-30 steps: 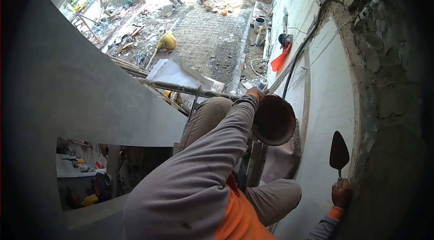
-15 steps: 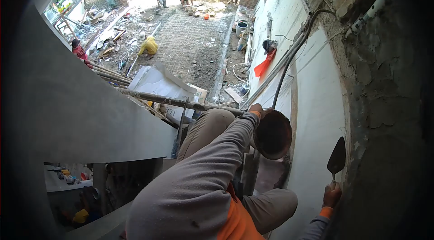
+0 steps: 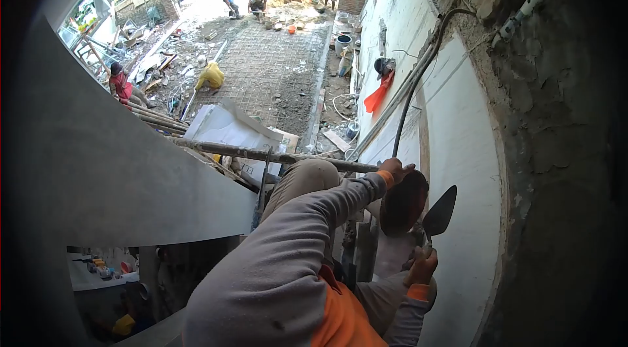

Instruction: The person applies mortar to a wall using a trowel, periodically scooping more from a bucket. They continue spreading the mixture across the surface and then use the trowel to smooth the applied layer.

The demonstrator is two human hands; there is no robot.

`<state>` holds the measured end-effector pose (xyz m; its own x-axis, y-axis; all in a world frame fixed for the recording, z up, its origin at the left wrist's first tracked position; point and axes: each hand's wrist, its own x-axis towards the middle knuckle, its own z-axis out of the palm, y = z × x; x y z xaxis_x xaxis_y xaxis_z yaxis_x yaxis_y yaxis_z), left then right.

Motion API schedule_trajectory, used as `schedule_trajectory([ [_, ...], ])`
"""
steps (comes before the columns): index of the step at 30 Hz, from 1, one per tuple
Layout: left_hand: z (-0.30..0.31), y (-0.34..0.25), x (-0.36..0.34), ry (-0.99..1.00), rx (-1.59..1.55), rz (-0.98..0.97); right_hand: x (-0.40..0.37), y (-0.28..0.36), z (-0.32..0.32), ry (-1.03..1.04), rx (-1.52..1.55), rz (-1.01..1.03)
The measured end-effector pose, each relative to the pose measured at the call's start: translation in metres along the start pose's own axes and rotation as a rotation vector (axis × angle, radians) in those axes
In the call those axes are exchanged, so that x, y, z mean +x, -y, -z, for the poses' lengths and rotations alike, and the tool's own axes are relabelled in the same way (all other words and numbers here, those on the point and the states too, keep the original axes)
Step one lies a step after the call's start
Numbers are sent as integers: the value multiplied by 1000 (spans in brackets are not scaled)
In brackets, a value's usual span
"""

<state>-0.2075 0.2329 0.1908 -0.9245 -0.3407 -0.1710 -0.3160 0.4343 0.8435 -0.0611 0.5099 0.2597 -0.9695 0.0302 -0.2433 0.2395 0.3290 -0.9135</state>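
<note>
My left hand [image 3: 396, 169] is closed on the rim of a dark round bowl [image 3: 403, 204], which is tilted on its side. Just below and right of it, my right hand [image 3: 421, 266] grips the handle of a pointed trowel [image 3: 440, 212]. The trowel's blade points up and lies close to the bowl's right edge; whether they touch I cannot tell. The bowl's inside is too dark to make out any contents.
A horizontal pole [image 3: 248, 152] crosses in front of my knee. The white wall [image 3: 458, 151] rises at the right, with a black cable [image 3: 411, 105] along it. Far below, several people work around a mesh-covered ground [image 3: 261, 66]. A curved grey wall [image 3: 131, 170] stands left.
My right hand has brought the trowel leftward from the wall to beside the bowl. My left hand and the bowl have shifted slightly right and down, and the bowl is tilted more.
</note>
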Motion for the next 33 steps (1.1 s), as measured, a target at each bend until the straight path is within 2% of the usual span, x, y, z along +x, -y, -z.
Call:
schedule_trajectory([
  [5, 28, -18, -2, 153, 86, -6, -8, 21, 1, -43, 135, -18],
  [8, 32, -6, 2, 174, 168, -64, -10, 20, 2, 37, 184, -71],
  [9, 39, -7, 4, 230, 195, -7, -11, 22, 1, 49, 129, -10],
  [12, 50, -10, 7, 250, 228, 3, -20, 23, -6, 91, -36, 160],
  [13, 47, -9, 7, 203, 204, 14, -21, 18, -7, 98, -58, 160],
  [17, 51, -17, -5, 152, 179, 63, 6, -12, 0, 256, -596, 339],
  [22, 44, -14, 3, 232, 242, -45, 21, 12, -17, 368, -1130, 585],
  [26, 29, -22, -4, 203, 207, -53, 29, 16, -30, 362, -1239, 468],
  [33, 21, -39, -26, 190, 207, -98, 21, -15, -19, 258, -1153, 231],
])
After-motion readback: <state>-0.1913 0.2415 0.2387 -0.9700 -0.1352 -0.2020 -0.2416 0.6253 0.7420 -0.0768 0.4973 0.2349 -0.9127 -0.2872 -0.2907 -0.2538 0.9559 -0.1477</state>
